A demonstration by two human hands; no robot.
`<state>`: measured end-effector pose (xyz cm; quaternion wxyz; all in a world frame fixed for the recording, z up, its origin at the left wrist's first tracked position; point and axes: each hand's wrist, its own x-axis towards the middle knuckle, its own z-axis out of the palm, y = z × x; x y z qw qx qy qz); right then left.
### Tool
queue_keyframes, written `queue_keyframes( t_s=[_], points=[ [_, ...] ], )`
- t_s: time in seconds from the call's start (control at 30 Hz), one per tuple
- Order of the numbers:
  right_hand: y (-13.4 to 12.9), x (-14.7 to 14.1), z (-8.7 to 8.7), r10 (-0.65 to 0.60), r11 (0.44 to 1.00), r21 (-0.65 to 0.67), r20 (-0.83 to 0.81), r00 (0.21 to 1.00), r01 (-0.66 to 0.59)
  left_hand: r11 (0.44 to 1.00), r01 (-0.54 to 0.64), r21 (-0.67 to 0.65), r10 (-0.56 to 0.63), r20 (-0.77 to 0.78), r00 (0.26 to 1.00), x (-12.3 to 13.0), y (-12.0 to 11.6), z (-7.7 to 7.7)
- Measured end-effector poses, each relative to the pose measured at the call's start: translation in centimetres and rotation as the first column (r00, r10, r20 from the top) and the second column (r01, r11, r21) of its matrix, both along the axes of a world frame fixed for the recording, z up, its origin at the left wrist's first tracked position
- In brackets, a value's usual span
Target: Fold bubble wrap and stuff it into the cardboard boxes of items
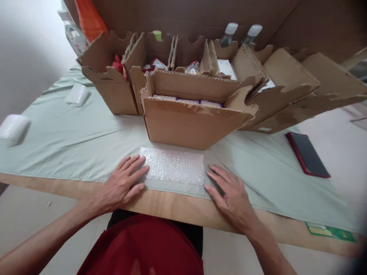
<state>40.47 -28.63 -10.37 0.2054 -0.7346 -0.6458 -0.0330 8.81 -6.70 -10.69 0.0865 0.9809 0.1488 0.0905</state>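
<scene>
A flat rectangle of clear bubble wrap [174, 166] lies on the pale green cloth close to the table's front edge. At its left end rests my left hand [126, 183], fingers stretched out, the fingertips touching the wrap's edge. My right hand [229, 194] lies just off the right end, its fingers apart and nothing in them. Directly behind the wrap stands a cardboard box [195, 122] holding several small packets [187, 101] with purple edges.
Behind are several cardboard bins [114, 91] with mixed items. Two wrapped bundles [77, 94] [14, 128] lie on the left. A phone in a red case [309, 154] is at right. Bottles [229, 33] stand at the back. A green card [329, 232] sits by the front edge.
</scene>
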Motion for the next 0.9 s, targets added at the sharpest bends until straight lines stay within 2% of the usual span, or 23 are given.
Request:
queue_keyframes(
  t_s=[0.07, 0.17, 0.27, 0.37, 0.47, 0.57, 0.67, 0.73, 0.77, 0.83, 0.9],
  points=[
    [0.2, 0.4, 0.6, -0.035, 0.999, 0.039, -0.031, 0.999, 0.036, 0.999, -0.024, -0.021, 0.026, 0.068, 0.997, 0.3, 0.3, 0.2],
    [3.4, 0.1, 1.2, -0.083, 0.997, -0.001, -0.051, 0.995, 0.083, 0.998, -0.054, -0.032, 0.058, 0.137, 0.989, 3.0, 1.0, 0.3],
    [7.1, 0.0, 0.7, -0.154, 0.986, -0.064, -0.043, 0.987, 0.152, 0.995, -0.099, -0.020, 0.100, 0.102, 0.990, 5.9, 2.0, 0.4],
    [8.8, 0.0, -0.2, -0.177, 0.983, -0.062, -0.061, 0.982, 0.173, 0.992, -0.126, -0.004, 0.126, 0.044, 0.991, 7.1, 3.0, 0.7],
    [8.4, 0.0, 0.0, -0.154, 0.987, -0.055, -0.116, 0.981, 0.148, 0.986, -0.167, -0.003, 0.167, 0.029, 0.985, 7.0, 3.7, 1.1],
    [7.0, -0.6, 2.1, -0.115, 0.993, -0.013, -0.186, 0.976, 0.115, 0.982, -0.180, -0.050, 0.182, 0.029, 0.983, 6.5, 3.8, 2.2],
    [5.5, -1.6, 5.2, -0.017, 0.980, 0.189, -0.255, 0.967, 0.067, 0.982, -0.175, -0.069, 0.186, 0.224, 0.957, 5.6, 3.0, 4.3],
    [4.7, -2.1, 6.5, 0.053, 0.939, 0.342, -0.222, 0.974, 0.027, 0.982, -0.185, -0.030, 0.181, 0.412, 0.893, 4.9, 2.2, 5.4],
    [4.3, -2.3, 6.7, 0.069, 0.923, 0.386, -0.179, 0.981, 0.005, 0.982, -0.191, 0.003, 0.167, 0.471, 0.866, 4.5, 1.9, 5.6],
    [3.6, -2.5, 6.1, 0.087, 0.921, 0.386, -0.088, 0.992, -0.046, 0.981, -0.176, 0.080, 0.118, 0.472, 0.874, 3.6, 1.4, 5.2],
    [2.8, -2.4, 4.4, 0.118, 0.959, 0.262, -0.019, 0.993, -0.109, 0.990, -0.077, 0.119, 0.031, 0.352, 0.936, 2.6, 1.1, 4.0]
  ],
)
